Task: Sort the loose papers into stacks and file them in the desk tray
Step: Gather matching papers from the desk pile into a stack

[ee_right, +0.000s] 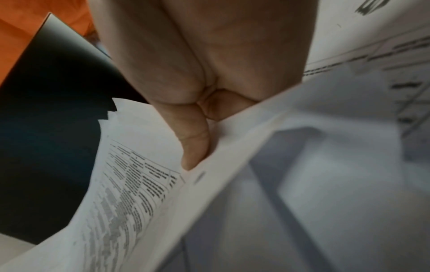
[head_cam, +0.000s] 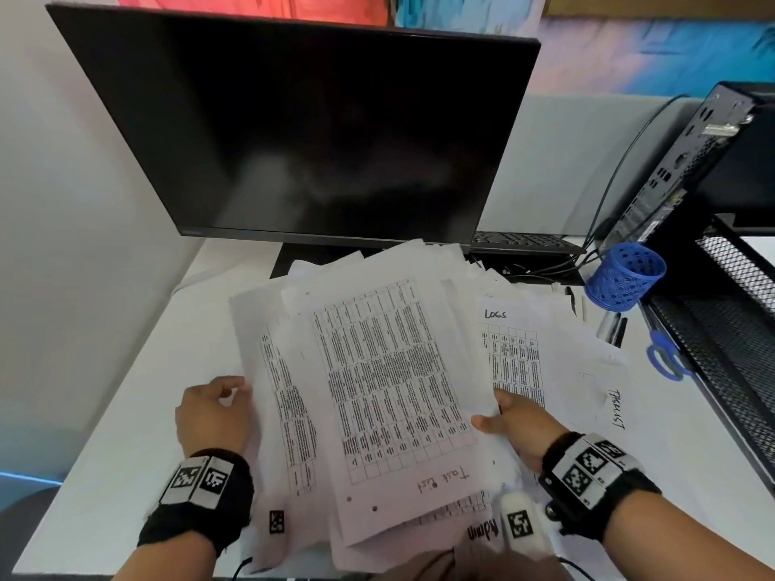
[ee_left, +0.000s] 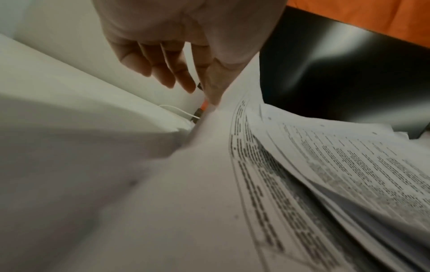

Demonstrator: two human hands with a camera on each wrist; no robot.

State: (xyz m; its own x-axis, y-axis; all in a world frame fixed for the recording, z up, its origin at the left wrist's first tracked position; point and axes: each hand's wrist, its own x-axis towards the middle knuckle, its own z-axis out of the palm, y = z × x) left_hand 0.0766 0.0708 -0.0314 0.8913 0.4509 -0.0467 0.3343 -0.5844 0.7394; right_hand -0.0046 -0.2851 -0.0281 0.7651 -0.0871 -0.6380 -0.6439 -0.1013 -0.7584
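Papers (head_cam: 390, 383) lie in a messy pile near the front edge of the white worktop (head_cam: 126, 434). Right hand (head_cam: 522, 429) pinches the top printed sheets, thumb on top. Left hand (head_cam: 211, 417) pinches the pile's left edge. Black mesh desk tray (head_cam: 721, 341) sits at the right edge.

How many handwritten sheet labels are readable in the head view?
3. "Task list" on the top sheet held between both hands; "Logs" on the sheet to its right; "Tasklist" further right, near the mesh tray. Buried sheets may carry more.
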